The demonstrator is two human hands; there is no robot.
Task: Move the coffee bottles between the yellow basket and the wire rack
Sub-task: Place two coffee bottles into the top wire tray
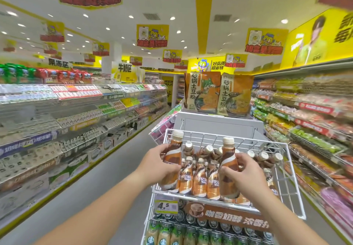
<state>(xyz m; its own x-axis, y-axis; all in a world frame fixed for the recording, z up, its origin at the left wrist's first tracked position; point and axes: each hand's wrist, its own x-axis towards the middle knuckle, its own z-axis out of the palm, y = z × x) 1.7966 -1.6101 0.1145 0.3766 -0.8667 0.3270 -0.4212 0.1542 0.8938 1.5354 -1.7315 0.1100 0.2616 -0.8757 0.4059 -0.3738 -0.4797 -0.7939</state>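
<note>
Two bare forearms reach forward from the bottom edge of the view. Below them, on the lower tier, stand green-labelled bottles (191, 233) packed close, caps up. A price tag (165, 205) reading 4.5 and a brown sign (229, 218) hang on the near edge of the white wire rack (288, 168).

Along that near edge a row of coffee bottles (200, 179) stands upright, shoulder to shoulder, brown and white labels facing out. The left hand (154, 160) is wrapped around one coffee bottle (172, 155), held upright above the rack's left edge, with its cream cap clear of the others. The right hand (242, 174) grips a second bottle (227, 160) near the middle of the near edge, fingers curled around its side. Its base is down among the front row, and whether it rests on the wire cannot be told. The hands are apart, one bottle in each.

Toward the rack's far edge more bottles (263, 156) lie tilted on their sides.

Behind the rack is a grey cabinet (219, 124) with two noodle packs (202, 91) upright on top. Stocked shelves (76, 111) line both sides of the aisle, and yellow banners (152, 35) hang from the ceiling.
</note>
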